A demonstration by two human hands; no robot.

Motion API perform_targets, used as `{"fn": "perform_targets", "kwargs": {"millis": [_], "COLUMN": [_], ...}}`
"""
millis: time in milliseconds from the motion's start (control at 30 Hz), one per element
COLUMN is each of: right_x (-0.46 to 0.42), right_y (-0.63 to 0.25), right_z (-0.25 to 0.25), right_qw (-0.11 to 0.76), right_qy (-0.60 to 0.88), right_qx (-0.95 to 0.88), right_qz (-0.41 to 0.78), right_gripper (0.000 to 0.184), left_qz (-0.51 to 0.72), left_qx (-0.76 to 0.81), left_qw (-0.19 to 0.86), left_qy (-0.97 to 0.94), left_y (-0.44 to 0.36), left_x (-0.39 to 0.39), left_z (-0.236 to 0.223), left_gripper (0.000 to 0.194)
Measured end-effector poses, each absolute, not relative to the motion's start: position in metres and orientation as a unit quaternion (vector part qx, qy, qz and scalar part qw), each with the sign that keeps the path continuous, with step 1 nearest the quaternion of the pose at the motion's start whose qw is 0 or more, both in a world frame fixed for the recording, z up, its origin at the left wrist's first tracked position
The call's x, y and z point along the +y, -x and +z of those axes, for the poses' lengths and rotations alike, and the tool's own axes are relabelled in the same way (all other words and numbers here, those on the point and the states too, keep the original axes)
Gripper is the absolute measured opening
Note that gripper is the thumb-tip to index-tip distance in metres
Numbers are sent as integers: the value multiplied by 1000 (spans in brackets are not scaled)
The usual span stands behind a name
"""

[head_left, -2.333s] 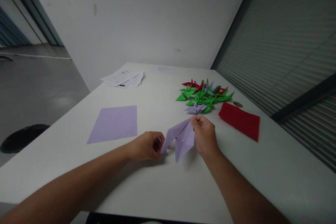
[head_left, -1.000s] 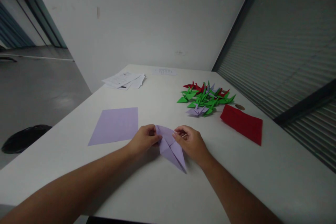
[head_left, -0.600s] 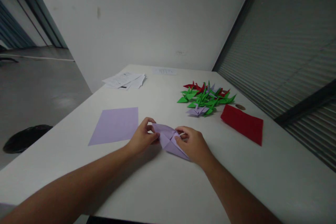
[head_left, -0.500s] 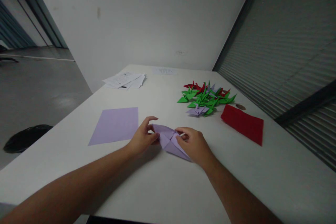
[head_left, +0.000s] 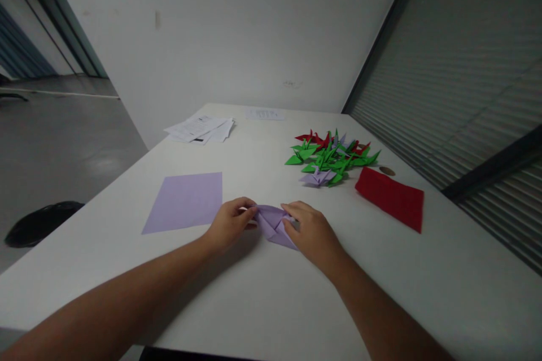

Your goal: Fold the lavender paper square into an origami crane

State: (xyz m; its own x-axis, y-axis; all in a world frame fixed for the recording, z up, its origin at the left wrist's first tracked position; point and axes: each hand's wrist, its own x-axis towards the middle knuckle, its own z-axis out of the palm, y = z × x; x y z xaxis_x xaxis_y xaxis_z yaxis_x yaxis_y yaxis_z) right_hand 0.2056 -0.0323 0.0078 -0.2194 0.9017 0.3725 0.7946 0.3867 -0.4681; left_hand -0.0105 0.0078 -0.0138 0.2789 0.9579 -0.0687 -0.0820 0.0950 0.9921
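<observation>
Both hands are on the folded light-purple paper piece (head_left: 273, 221), held low over the near middle of the white surface (head_left: 254, 304). Left hand (head_left: 231, 223) pinches its left corner, thumb on my side; the fingers behind are mostly hidden. Right hand (head_left: 313, 231) grips the other end and covers it, so I can't see that tip or the folds under the palm. Can't tell if the paper's lower edge touches down. Flat light-purple square paper sheet (head_left: 185, 203) lies just left of the left hand. Beyond the right hand: heap of red, green and light-purple folded paper cranes (head_left: 332, 158), overlapping too much for me to count. Flat red rectangular piece (head_left: 392, 197) to the right, brownish round disc (head_left: 387, 170) behind it, too small to identify. Print on the loose white paper sheets (head_left: 199, 128) is unreadable. Forearms cut off at the bottom edge.
</observation>
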Motion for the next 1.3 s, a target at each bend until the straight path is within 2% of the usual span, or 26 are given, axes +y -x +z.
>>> {"fn": "perform_targets", "kwargs": {"millis": [200,400,700,1100,1200,1300], "right_x": [-33,-34,-35,-36,-37,-38], "right_y": [-203,-201,-195,-194,-195,-196], "right_z": [8,13,14,6,8,8], "right_qw": [261,200,145,191,210,222], "right_qy": [548,566,572,470,428,407], "right_qx": [-794,-799,-807,-857,-874,-881], "right_qz": [31,38,27,-90,-96,-99], "right_gripper": [25,16,14,18,15,21], "left_qz": [458,407,394,404,409,415], "left_qx": [414,412,411,407,396,388], "left_qw": [589,579,578,621,649,655], "left_qy": [-521,-574,-584,-535,-504,-498], "left_y": [6,5,3,1,2,3], "left_x": [9,9,8,5,4,3], "left_z": [-19,-25,-27,-25,-20,-17], "left_gripper": [41,25,26,27,31,32]}}
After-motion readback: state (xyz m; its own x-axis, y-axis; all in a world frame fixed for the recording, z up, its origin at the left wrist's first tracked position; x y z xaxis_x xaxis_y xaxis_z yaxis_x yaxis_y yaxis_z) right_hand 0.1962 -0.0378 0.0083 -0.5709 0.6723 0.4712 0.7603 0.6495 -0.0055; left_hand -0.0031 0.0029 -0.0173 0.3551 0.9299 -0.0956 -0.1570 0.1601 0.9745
